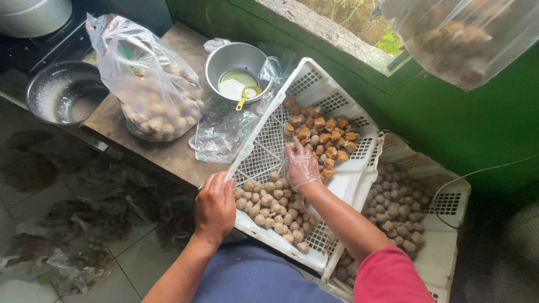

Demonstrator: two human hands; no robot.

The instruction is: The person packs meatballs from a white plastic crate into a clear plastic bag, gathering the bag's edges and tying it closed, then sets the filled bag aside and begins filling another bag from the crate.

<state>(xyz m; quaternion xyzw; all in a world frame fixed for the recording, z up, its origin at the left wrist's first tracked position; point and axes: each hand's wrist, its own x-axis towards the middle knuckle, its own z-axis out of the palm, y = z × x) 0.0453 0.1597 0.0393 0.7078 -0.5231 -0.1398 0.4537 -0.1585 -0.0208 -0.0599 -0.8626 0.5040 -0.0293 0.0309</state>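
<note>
White plastic, that's most of what you've got in front of you: a slotted tray (348,185) tipped up on its side edge, with your left hand (215,206) closed around its near rim to hold it at that tilt. Your right hand (301,164), in a thin clear glove, sits inside the tray with the fingers spread and half curled, resting right between the two heaps. I can't tell if it has actually pinched a piece or is just touching the mesh.

Just beyond your right fingertips is the cluster of browner, squarish fried pieces (324,136). Below that hand, between both of your hands, sits the pile of pale round balls (272,209), slid down to the low edge.

To the right of your right arm there's a second white tray (446,235) with more pale balls (396,210), partly under the first one.

Past your left hand on the wooden worktop (168,154): a clear bag of balls (151,90), a metal pot with a yellow scoop (237,76), and a dark pan (64,92) further out.

My read is you're mid-sorting, picking brown pieces apart from pale ones. The next reach probably wants a steady tilt from the left hand so nothing rolls while the right one picks.
</note>
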